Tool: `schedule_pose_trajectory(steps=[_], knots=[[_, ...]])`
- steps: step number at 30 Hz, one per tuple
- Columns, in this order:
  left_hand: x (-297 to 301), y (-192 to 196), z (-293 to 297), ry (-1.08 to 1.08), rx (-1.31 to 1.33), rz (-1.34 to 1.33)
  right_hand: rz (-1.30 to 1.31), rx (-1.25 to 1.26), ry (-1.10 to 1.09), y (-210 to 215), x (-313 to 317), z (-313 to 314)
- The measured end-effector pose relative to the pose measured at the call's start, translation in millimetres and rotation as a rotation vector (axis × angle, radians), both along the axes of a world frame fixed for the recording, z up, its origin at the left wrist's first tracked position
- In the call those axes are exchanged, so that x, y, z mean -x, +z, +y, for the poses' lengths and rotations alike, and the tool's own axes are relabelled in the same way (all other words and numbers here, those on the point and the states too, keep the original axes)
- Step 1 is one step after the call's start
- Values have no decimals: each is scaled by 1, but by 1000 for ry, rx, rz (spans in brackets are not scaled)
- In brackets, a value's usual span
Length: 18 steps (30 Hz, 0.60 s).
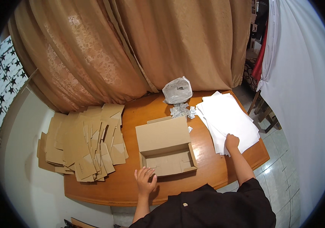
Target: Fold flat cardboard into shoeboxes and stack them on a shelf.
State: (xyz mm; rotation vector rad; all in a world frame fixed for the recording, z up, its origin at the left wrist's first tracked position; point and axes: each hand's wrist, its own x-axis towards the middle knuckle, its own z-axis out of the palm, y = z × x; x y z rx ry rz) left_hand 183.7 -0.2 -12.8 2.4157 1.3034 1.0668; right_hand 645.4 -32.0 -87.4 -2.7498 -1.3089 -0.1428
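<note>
One open cardboard box (165, 141) sits before us, our left hand (145, 181), loosely spread and empty, at its near-left corner, perhaps for steadying; our right hand (232, 142) curls on white paper sheets (228, 118), any grip hidden.

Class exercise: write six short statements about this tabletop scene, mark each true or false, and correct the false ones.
1. The left hand is near the open cardboard box. True.
2. The right hand is at the white paper stack. True.
3. The white paper stack lies left of the open cardboard box. False: it lies right.
4. Flattened cardboard boxes lie left of the open cardboard box. True.
5. The open cardboard box is packed with paper. False: bare cardboard shows inside.
6. Both hands touch the plastic bag. False: neither does.
</note>
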Motion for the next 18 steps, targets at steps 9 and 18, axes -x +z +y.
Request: schedule_pose_trajectory(steps=[9, 18], knots=[[-59, 34, 7, -174, -68, -113, -16, -380, 132, 46, 21, -19], [-126, 35, 17, -336, 374, -401, 184, -600, 604, 157, 100, -71]])
